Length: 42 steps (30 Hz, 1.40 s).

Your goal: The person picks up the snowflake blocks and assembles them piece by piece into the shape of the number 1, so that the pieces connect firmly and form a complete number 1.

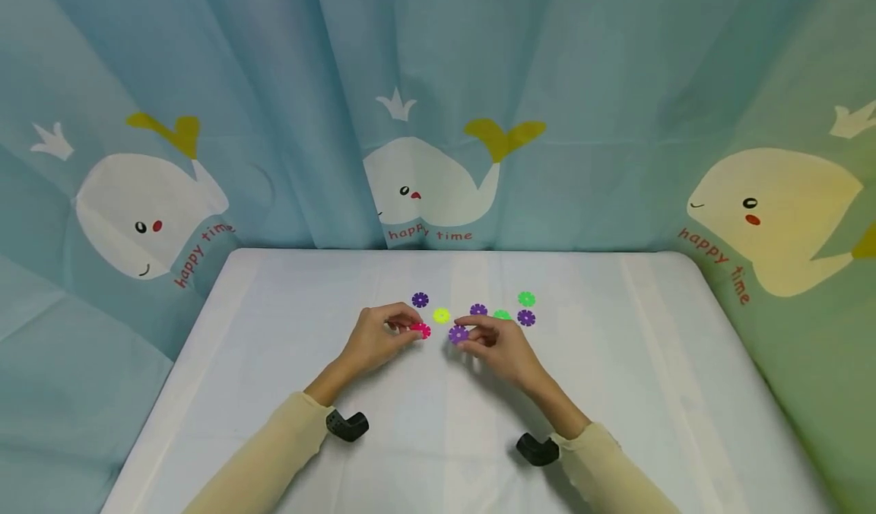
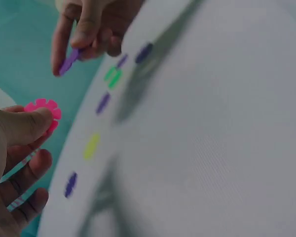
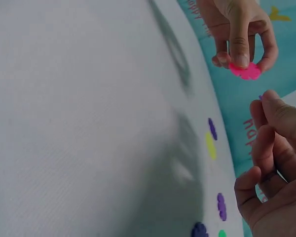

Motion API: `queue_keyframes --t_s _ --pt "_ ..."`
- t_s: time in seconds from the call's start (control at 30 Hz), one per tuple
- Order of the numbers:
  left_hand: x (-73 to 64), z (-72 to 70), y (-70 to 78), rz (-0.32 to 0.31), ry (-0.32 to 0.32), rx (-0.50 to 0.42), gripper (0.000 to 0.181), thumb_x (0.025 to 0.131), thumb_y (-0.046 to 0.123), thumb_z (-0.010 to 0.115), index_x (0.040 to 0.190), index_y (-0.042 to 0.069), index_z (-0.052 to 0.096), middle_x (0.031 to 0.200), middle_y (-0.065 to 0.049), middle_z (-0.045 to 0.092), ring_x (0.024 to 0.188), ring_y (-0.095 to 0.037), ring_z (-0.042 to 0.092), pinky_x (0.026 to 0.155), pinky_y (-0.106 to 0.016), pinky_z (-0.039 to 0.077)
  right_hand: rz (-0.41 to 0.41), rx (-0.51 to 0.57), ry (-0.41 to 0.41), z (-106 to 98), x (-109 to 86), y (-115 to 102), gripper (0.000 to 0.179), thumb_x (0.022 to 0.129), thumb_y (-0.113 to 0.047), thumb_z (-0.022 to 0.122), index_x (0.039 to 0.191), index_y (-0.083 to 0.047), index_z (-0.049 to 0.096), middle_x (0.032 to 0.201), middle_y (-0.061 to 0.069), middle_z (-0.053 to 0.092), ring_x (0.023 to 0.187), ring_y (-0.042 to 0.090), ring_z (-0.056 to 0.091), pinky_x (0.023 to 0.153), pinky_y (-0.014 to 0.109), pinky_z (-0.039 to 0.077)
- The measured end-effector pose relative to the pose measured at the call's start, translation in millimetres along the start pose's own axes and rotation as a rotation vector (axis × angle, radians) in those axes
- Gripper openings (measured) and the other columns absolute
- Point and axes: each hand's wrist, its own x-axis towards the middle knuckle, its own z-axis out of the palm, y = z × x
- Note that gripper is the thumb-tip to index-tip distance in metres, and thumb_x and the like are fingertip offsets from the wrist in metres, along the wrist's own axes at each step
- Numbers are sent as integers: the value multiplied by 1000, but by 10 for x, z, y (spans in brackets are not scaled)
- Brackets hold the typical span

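**Pink and purple discs pinched above the desk**

Pink plastic, notched like a flower, sits between the thumb and fingertips of the left hand (image 1: 375, 337): the pink disc (image 1: 420, 331) is pinched at its edge and held just above the desk (image 1: 274, 362), with the other fingers curled loosely beneath. The right hand (image 1: 502, 347) pinches a purple disc (image 1: 458, 334) the same way, thumb on top, fingers curled under it. The two discs face each other, close but apart, near the middle of the desk.

Just behind the hands, loose discs lie flat on the white cloth: a yellow disc (image 1: 441, 315) between the two hands, a purple one (image 1: 420, 299) behind the left hand, another purple one (image 1: 478, 310) and a green one (image 1: 502, 315) partly hidden behind the right fingers, then a second green disc (image 1: 525, 298) and a purple disc (image 1: 525, 318) further right.

Both forearms wear pale yellow sleeves (image 1: 274, 453) with black wrist mounts (image 1: 347, 425). A blue whale-print curtain (image 1: 424, 183) surrounds the desk.
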Motion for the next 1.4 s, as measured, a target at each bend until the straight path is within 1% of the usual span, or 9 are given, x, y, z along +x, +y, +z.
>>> queue_keyframes --t_s 0.2,0.37,0.47,0.6,0.73,0.93,1.03,1.23,1.4 --pt "-20 -21 182 25 17 -77 16 85 10 86 97 15 76 89 9 75 77 -7 67 70 -36 56 -17 56 0 -46 -28 -101 35 87 -13 83 120 -8 75 85 -1 74 75 14 67 67 24 53" --pt "-29 -21 291 -3 -10 -164 16 86 13 85 98 13 75 91 5 75 77 -11 66 71 -30 56 -53 70 -2 -68 -49 -142 34 87 -13 83 120 -10 75 87 -1 74 77 15 68 69 25 55" --pt "-34 -19 313 -24 -18 -183 15 86 13 85 98 12 75 90 3 74 76 -12 65 71 -27 55 -64 83 0 -68 -61 -154 33 87 -13 83 119 -10 75 87 -1 74 77 15 68 69 24 55" --pt "-32 -21 315 -30 -12 -191 15 85 13 86 96 11 76 89 2 75 76 -13 65 70 -27 55 -77 109 4 -58 -61 -185 32 87 -12 83 118 -10 75 86 2 75 75 16 67 67 23 53" --pt "-27 -10 305 -14 -9 -175 15 84 14 87 95 13 76 87 4 75 75 -11 65 69 -27 54 -71 131 2 -37 -51 -206 31 87 -12 83 117 -9 76 84 3 75 74 19 68 64 23 50" --pt "-10 22 313 38 -11 -140 14 85 14 87 94 14 77 86 7 74 74 -9 64 68 -28 55 -34 171 3 2 -51 -199 30 87 -12 83 116 -9 76 84 3 76 76 40 69 63 23 47" --pt "-3 43 312 51 -17 -134 13 85 13 87 93 13 77 85 7 74 74 -9 64 68 -31 55 -3 201 8 26 -57 -191 30 88 -13 83 117 -9 76 85 5 77 78 44 68 64 23 46" --pt "-10 79 298 66 -27 -129 12 85 12 86 93 12 76 84 5 74 73 -9 66 69 -31 57 54 253 -4 61 -75 -147 32 89 -15 82 119 -6 74 88 8 77 80 41 67 65 23 46" --pt "-24 83 291 85 -23 -130 12 85 12 86 92 12 76 82 5 74 72 -9 67 68 -31 57 56 284 -17 68 -87 -139 31 90 -11 81 119 -5 73 90 11 77 77 28 67 64 23 46"
